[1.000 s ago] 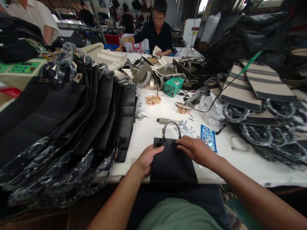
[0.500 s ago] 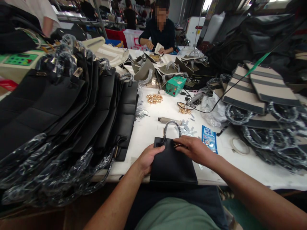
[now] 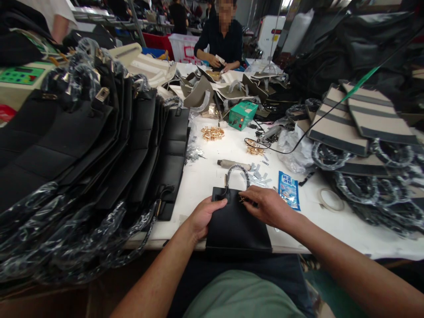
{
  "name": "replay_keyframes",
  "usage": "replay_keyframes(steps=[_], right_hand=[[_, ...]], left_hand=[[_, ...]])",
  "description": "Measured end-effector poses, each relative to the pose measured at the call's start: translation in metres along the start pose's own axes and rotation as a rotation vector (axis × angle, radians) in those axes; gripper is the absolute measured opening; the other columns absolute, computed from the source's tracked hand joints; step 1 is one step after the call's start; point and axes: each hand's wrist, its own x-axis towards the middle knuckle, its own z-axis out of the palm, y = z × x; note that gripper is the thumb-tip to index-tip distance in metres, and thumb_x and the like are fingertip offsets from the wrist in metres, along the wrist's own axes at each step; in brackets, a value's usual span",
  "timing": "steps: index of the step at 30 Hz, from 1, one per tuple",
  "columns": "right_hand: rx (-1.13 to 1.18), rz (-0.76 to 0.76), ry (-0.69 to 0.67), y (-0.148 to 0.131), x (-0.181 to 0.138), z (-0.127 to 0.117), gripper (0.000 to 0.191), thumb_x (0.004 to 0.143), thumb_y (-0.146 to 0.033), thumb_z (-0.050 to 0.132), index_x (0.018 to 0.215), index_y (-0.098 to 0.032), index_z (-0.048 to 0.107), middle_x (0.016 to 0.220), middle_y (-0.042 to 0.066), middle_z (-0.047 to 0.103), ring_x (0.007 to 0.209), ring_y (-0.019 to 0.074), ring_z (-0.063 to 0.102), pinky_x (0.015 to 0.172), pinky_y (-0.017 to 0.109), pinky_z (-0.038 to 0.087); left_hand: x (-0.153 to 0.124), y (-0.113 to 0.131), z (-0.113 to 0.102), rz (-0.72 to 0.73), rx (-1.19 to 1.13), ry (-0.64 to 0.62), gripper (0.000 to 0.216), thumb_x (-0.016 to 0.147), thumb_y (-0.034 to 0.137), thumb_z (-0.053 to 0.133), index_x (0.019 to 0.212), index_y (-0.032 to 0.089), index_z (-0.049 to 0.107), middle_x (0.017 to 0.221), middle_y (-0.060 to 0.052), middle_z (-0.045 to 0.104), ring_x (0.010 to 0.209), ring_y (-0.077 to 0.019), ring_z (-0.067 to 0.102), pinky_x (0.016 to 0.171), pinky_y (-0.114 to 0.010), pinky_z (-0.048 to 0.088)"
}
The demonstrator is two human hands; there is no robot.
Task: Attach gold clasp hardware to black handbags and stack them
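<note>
A black bag panel [image 3: 239, 229] lies at the table's front edge, its plastic-wrapped handle [image 3: 239, 168] arching up from the top. My left hand [image 3: 205, 215] grips the panel's left side, thumb flat on top beside the left handle tab. At the right end of the handle, my right hand [image 3: 263, 204] is closed with its fingertips pinching small gold-coloured metal fittings [image 3: 243, 199]. Exactly how many pieces are in the fingers is hard to make out. Just beyond the handle lie a grey wrapped rod-like tool [image 3: 233, 164] and flat metal strips [image 3: 260, 176].
Stacked black bag panels [image 3: 132, 145] crowd the left, striped beige panels [image 3: 374, 115] the right. A green powered box [image 3: 243, 115], gold fittings piles [image 3: 212, 133], a blue packet [image 3: 289, 191] and a tape ring [image 3: 331, 200] are on the table. A co-worker [image 3: 220, 39] sits opposite.
My right fingers have shifted slightly, and more of the gold fittings shows at their tips. My left hand keeps its hold on the panel. The view has tilted a little.
</note>
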Motion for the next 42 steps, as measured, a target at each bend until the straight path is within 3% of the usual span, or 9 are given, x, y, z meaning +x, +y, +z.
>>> replay_keyframes(steps=[8,16,30,37,42], right_hand=[[-0.070,-0.001,-0.037,-0.004,0.004,-0.006,0.024,0.088,-0.018,0.056,0.108,-0.022,0.068,0.088,0.004,0.067,0.078,0.0183,0.064,0.068,0.026,0.044],[0.030,-0.018,-0.084,0.002,0.005,-0.003,0.021,0.092,-0.020,0.059,0.109,-0.023,0.070,0.091,0.003,0.068,0.082,0.0163,0.065,0.073,0.024,0.046],[0.171,0.093,0.072,0.002,0.001,0.006,0.014,0.088,-0.028,0.064,0.101,-0.026,0.069,0.093,0.001,0.070,0.082,0.0162,0.065,0.074,0.027,0.048],[0.034,-0.012,0.035,-0.002,0.005,0.010,0.008,0.089,-0.025,0.058,0.094,-0.022,0.063,0.086,0.002,0.064,0.078,0.0169,0.061,0.073,0.028,0.043],[0.084,-0.093,0.037,0.004,0.004,0.013,0.011,0.093,-0.027,0.056,0.100,-0.021,0.062,0.093,0.005,0.065,0.085,0.0188,0.061,0.079,0.030,0.044]], left_hand=[[0.001,-0.002,-0.001,-0.003,0.004,0.008,0.025,0.077,0.019,0.071,0.100,0.010,0.070,0.089,-0.014,0.075,0.070,-0.0188,0.069,0.075,-0.032,0.056],[0.000,-0.002,0.000,0.023,0.014,0.007,0.026,0.076,0.019,0.072,0.101,0.010,0.070,0.086,-0.013,0.076,0.069,-0.0199,0.070,0.072,-0.031,0.055],[-0.004,-0.004,0.005,0.060,0.049,0.040,0.028,0.074,0.023,0.074,0.099,0.010,0.071,0.083,-0.013,0.076,0.068,-0.0229,0.071,0.069,-0.033,0.055],[-0.003,-0.005,0.003,0.064,0.058,0.057,0.033,0.074,0.025,0.074,0.103,0.010,0.071,0.084,-0.013,0.076,0.068,-0.0227,0.070,0.071,-0.034,0.055],[-0.003,-0.006,0.004,0.078,0.059,0.056,0.035,0.073,0.026,0.075,0.103,0.009,0.070,0.085,-0.013,0.076,0.069,-0.0221,0.070,0.072,-0.034,0.054]])
